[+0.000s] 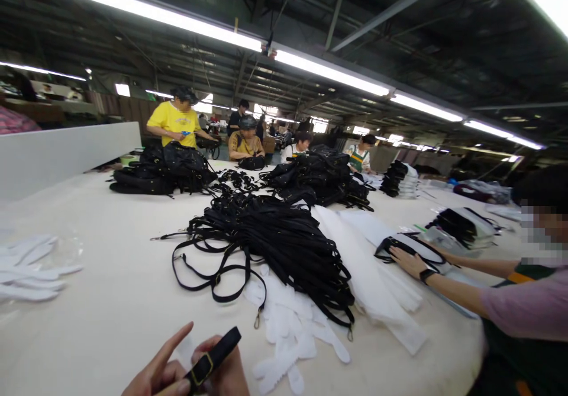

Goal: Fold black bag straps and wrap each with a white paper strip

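Note:
At the bottom edge my left hand point(155, 372) and my right hand point(224, 372) meet on a black strap point(215, 354) with a brass buckle. The left index finger points up and forward while its other fingers curl at the buckle end. Fingers of the right hand close round the strap from beneath. Just beyond lies a large heap of black straps point(275, 239) with metal clips, partly on top of white paper strips point(288, 325).
A white table point(102, 289) spreads ahead. White strips point(31, 266) lie at the left. Piles of black bags point(164, 168) stand further back. A co-worker's hand point(410, 261) on the right rests by a black bag. Several people work at the far side.

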The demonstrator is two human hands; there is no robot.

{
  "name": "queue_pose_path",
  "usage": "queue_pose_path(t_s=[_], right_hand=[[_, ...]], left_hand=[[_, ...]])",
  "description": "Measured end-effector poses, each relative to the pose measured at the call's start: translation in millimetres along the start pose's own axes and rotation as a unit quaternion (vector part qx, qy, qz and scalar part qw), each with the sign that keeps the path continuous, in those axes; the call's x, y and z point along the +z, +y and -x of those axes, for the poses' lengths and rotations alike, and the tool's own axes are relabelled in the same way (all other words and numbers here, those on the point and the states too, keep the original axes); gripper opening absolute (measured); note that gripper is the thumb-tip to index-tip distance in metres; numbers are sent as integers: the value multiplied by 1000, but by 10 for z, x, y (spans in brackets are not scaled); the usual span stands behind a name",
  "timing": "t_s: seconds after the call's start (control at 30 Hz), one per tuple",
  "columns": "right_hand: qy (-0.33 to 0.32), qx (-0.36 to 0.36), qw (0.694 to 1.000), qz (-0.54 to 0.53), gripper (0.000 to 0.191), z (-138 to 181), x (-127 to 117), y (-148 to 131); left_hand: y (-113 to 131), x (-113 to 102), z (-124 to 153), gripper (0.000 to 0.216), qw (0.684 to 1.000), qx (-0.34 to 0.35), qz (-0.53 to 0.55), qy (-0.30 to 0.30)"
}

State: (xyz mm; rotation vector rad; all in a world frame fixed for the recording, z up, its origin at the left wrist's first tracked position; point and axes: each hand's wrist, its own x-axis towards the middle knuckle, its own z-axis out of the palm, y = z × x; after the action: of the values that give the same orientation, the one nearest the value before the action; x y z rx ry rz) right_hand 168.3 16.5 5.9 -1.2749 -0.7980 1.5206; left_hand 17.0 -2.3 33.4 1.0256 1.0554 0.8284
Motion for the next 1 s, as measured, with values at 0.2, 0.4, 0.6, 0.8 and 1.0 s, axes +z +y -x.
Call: queue_pose_path(t_s=[0.2, 0.4, 0.6, 0.8, 1.0], right_hand=[[-82, 10, 992, -91, 43, 155, 88, -153], [-124, -6, 989, -82, 39, 199, 75, -295], [-126, 28, 991, -28, 40, 154, 142, -288], [-127, 45, 990, -34, 49, 160, 147, -61], [-128, 27, 991, 22, 32, 286, 160, 125]], left_hand=[[119, -29, -2, 112, 998, 17, 12, 56], [193, -126, 31, 118, 996, -12, 49, 73], [106, -186, 61, 111, 991, -39, 59, 109], [110, -373, 103, 54, 989, -71, -76, 107], [204, -580, 183, 29, 962, 23, -257, 90]])
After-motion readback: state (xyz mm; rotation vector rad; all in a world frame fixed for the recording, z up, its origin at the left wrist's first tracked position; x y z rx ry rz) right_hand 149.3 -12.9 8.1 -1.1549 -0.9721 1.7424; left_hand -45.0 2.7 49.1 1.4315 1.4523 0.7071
